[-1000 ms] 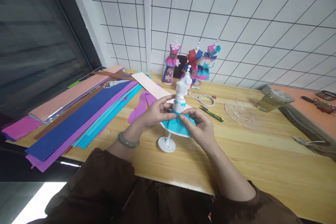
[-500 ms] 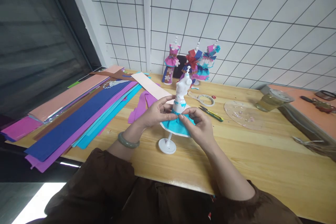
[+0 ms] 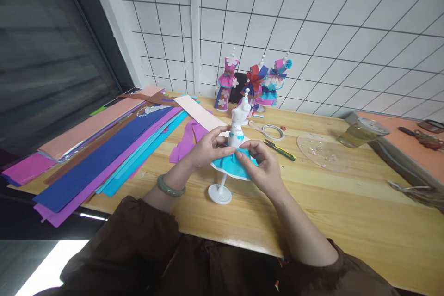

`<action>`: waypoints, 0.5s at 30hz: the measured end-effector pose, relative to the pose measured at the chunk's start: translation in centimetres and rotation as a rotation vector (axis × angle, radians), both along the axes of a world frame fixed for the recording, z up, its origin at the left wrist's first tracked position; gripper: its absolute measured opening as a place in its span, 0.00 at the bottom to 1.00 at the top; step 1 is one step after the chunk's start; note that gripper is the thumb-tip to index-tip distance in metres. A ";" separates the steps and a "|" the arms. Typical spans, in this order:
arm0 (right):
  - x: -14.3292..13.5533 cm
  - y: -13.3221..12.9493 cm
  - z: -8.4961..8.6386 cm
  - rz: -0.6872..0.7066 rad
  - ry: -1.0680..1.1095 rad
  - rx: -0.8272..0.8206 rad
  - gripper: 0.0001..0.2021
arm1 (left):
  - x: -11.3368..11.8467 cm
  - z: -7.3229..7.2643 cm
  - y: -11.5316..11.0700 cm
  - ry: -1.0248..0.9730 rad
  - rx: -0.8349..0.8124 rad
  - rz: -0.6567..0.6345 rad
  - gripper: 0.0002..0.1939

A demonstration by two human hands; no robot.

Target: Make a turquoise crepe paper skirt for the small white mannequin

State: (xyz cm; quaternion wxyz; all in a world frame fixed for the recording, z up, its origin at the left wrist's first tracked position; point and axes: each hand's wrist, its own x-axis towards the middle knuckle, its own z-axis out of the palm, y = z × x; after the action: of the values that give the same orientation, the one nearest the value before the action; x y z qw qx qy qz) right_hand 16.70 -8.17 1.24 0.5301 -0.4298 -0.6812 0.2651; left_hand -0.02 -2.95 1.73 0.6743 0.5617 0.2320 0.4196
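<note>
In front of me a small white mannequin [image 3: 239, 118] stands on a round white base [image 3: 219, 194], leaning slightly. A turquoise paper skirt [image 3: 231, 167] with a white hem circles its hips, and torn turquoise bits stick to the waist above. My left hand [image 3: 212, 148], with a bangle at the wrist, is closed on the skirt's top edge from the left, thumb in front. From the right, my right hand [image 3: 262, 166] pinches the same edge between thumb and fingers. The thumbs nearly meet at the front. Fingertips behind the mannequin are hidden.
Coloured crepe paper strips [image 3: 104, 157] cover the table's left. Behind stand three dressed mannequins [image 3: 255, 78]. To the right lie a tape roll [image 3: 273, 132], yellow-green snips [image 3: 280, 150], a clear dish of small beads [image 3: 321, 152] and a cup [image 3: 360, 133] of yellowish liquid.
The mannequin's top has tipped slightly left and down, and its base has shifted a little left. Both hands keep their hold on the skirt's top edge.
</note>
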 end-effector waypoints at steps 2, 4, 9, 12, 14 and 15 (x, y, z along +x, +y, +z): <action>0.0 0.0 0.0 -0.010 -0.019 0.004 0.09 | 0.1 0.0 0.0 0.001 0.009 0.004 0.37; -0.1 0.0 0.0 -0.022 -0.049 0.021 0.09 | 0.1 0.0 0.1 -0.001 0.002 0.017 0.36; -0.1 -0.2 0.1 -0.060 -0.164 0.123 0.09 | 0.3 0.1 -0.1 0.018 -0.018 0.030 0.35; 0.1 -0.1 0.1 -0.117 -0.239 0.163 0.08 | 0.3 0.1 -0.2 0.032 -0.021 0.044 0.36; 0.3 0.0 0.2 -0.170 -0.254 0.184 0.09 | 0.3 0.1 -0.2 0.031 -0.010 0.059 0.37; 0.4 0.0 0.3 -0.195 -0.263 0.213 0.09 | 0.2 0.1 -0.2 0.028 -0.001 0.066 0.37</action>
State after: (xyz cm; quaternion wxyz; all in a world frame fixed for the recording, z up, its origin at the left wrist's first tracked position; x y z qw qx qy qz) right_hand 17.09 -8.18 1.52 0.5024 -0.4660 -0.7239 0.0805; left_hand 0.21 -3.13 1.81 0.6572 0.5592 0.2599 0.4335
